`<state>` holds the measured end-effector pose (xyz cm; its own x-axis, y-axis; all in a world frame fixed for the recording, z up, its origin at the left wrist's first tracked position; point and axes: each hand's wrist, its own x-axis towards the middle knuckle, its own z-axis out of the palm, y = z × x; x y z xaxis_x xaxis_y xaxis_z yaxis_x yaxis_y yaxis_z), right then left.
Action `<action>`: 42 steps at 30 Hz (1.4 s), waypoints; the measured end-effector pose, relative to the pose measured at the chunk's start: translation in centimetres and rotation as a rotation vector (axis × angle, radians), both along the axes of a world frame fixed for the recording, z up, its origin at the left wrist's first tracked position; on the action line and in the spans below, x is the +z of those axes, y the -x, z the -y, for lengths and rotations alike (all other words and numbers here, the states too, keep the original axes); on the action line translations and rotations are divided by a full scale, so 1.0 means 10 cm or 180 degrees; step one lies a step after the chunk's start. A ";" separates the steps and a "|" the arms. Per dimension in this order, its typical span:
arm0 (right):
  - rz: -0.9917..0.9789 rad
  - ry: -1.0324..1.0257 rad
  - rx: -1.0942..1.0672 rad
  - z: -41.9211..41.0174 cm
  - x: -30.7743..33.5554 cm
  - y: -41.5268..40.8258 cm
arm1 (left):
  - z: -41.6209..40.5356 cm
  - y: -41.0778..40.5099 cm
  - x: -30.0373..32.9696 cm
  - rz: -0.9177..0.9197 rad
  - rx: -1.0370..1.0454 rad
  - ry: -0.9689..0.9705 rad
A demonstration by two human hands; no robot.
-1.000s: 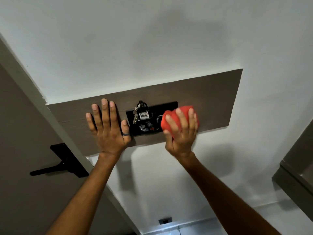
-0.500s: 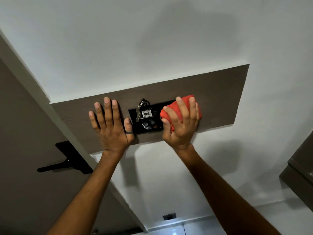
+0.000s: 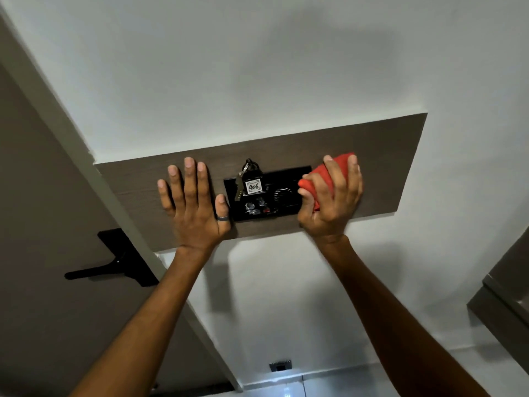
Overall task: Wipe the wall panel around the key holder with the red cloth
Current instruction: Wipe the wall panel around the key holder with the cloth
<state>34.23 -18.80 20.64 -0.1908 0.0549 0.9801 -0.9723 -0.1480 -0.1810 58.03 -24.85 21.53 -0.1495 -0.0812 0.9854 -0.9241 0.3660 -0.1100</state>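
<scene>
A long brown wood-look wall panel (image 3: pixel 383 156) is fixed to the white wall. At its middle sits a black key holder (image 3: pixel 289 174) with keys and a tag marked 406 (image 3: pixel 253 186) hanging on it. My right hand (image 3: pixel 332 202) presses a bunched red cloth (image 3: pixel 337 164) against the panel just right of the holder. Fingers cover most of the cloth. My left hand (image 3: pixel 194 204) lies flat on the panel left of the holder, fingers spread, a ring on the thumb.
A brown door (image 3: pixel 43 253) with a black lever handle (image 3: pixel 111 265) stands at the left, beside a pale frame. A grey cabinet edge (image 3: pixel 503 296) juts in at the lower right. A small socket (image 3: pixel 280 365) sits low on the wall.
My right hand has slid the red cloth rightwards, off the key holder's right end onto the bare panel. The left hand has stayed flat in place.
</scene>
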 end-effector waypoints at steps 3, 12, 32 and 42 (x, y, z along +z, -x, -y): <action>0.0505 0.0089 0.0300 -0.05 0.09 -0.14 | 0.01 0.00 -0.02 -0.0004 -0.0002 -0.0018; -0.0188 -0.0244 0.0313 0.03 0.38 -0.54 | 0.02 0.00 -0.02 -0.0023 -0.0013 -0.0063; -0.0821 -0.0094 -0.0038 0.13 -0.03 -0.13 | 0.03 -0.01 -0.03 0.0002 0.0019 0.0040; -0.1133 -0.0273 0.0116 0.04 -0.24 0.03 | 0.02 0.00 -0.03 -0.0033 -0.0037 0.0014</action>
<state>33.91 -19.17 18.28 0.1628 -0.0310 0.9862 -0.9710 -0.1825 0.1546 58.04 -25.06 21.18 -0.1401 -0.0750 0.9873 -0.9209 0.3763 -0.1021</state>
